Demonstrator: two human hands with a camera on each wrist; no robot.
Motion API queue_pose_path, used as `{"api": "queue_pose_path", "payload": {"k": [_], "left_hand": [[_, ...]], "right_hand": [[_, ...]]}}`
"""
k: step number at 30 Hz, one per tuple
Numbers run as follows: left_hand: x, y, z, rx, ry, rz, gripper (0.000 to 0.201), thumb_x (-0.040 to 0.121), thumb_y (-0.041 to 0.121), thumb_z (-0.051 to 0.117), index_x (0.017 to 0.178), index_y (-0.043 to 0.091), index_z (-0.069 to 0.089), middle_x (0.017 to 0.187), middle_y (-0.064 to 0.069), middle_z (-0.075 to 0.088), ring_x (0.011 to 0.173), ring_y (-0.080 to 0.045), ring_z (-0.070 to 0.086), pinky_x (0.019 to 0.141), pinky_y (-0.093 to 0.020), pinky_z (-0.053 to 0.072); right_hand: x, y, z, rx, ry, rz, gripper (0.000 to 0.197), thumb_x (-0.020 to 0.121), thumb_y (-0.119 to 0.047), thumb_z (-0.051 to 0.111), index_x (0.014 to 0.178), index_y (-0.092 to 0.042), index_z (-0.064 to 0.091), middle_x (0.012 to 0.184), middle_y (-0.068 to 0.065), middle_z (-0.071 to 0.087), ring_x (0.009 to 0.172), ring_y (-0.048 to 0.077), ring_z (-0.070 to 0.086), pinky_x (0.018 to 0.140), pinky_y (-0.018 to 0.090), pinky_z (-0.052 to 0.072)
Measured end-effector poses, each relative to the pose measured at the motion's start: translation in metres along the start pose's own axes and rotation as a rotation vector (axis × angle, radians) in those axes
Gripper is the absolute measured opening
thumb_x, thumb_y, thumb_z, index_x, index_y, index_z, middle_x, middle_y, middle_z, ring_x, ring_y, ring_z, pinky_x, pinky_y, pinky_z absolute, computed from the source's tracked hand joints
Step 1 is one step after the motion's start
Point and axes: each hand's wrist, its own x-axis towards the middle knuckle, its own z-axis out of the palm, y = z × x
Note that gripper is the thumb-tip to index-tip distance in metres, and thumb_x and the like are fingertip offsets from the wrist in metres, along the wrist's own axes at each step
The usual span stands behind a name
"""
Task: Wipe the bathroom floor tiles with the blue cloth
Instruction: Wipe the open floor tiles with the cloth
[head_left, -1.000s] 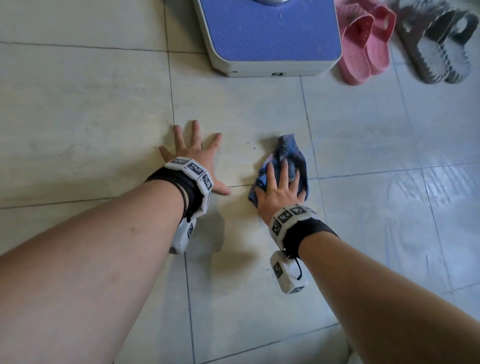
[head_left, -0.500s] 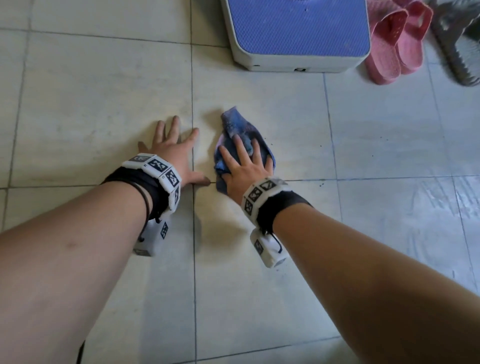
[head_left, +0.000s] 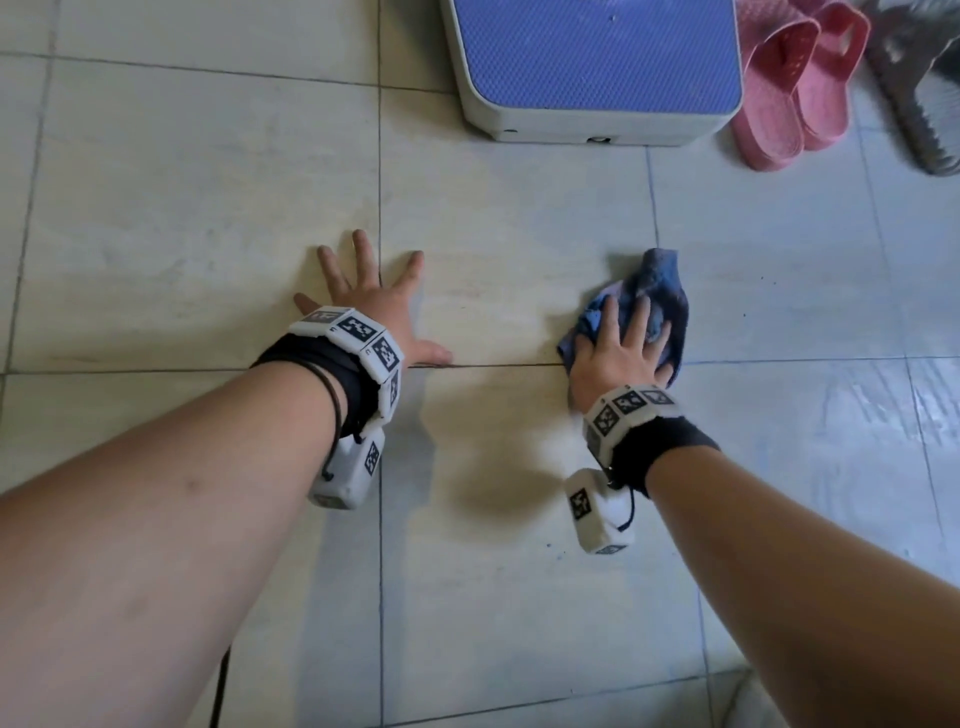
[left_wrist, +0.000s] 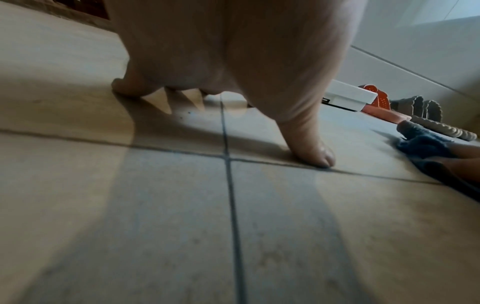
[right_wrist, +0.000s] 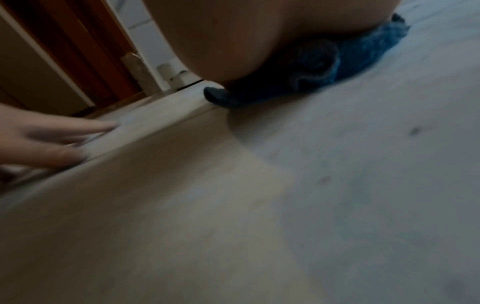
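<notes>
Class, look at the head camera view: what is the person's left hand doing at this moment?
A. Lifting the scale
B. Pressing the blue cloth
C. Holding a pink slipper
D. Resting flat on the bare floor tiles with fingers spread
D: the left hand lies spread on the bare floor tiles, while the right hand presses the blue cloth.

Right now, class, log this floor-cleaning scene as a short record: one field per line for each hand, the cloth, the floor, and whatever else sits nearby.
left hand: flat on the floor tiles, fingers spread, holds nothing
right hand: pressed flat on the blue cloth
blue cloth: bunched under the right hand, one end poking out past the fingertips
floor tiles: pale, with dark grout lines; a few dark specks near the cloth
scale: blue-topped, beyond the hands
pink slippers: right of the scale
</notes>
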Motion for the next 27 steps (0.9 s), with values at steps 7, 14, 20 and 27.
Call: {"api": "queue_pose_path", "payload": {"k": [7,14,20,27], "left_hand": [[0.002,-0.001,0.002,0.012,0.007,-0.020,0.121,0.067,0.071,0.075,0.154,0.047,-0.006,0.159,-0.003,-0.035,0.145,-0.043,-0.028,0.109,-0.075,0.008],[0.004,-0.003,0.001,0.029,0.003,-0.025,0.123,0.065,0.073,0.075,0.153,0.049,-0.007,0.158,-0.003,-0.036,0.145,-0.042,-0.028,0.110,-0.074,0.008],[0.000,0.001,0.001,0.022,0.011,-0.022,0.118,0.068,0.069,0.076,0.154,0.048,-0.002,0.160,-0.003,-0.033,0.145,-0.043,-0.027,0.111,-0.073,0.008],[-0.001,0.011,0.007,0.059,0.042,0.048,0.110,0.073,0.071,0.069,0.155,0.047,0.000,0.161,-0.003,-0.031,0.147,-0.039,-0.025,0.114,-0.069,0.002]], "right_hand": [[-0.006,-0.057,0.009,-0.080,-0.103,-0.340,0.062,0.101,-0.043,0.033,0.155,-0.037,0.001,0.162,-0.003,-0.021,0.147,0.032,-0.020,0.116,0.055,-0.007],[0.021,-0.004,-0.003,-0.018,-0.003,-0.218,0.066,0.098,-0.052,0.035,0.155,-0.036,0.004,0.163,-0.005,-0.015,0.149,0.029,-0.013,0.118,0.052,-0.003],[0.047,0.039,-0.032,0.047,0.035,0.173,0.061,0.102,-0.047,0.031,0.156,-0.034,0.005,0.164,-0.003,-0.012,0.149,0.033,-0.010,0.118,0.054,0.003],[0.002,-0.056,0.001,-0.063,-0.112,-0.347,0.069,0.099,-0.042,0.041,0.155,-0.036,0.002,0.162,-0.002,-0.018,0.148,0.034,-0.017,0.116,0.056,0.000]]}}
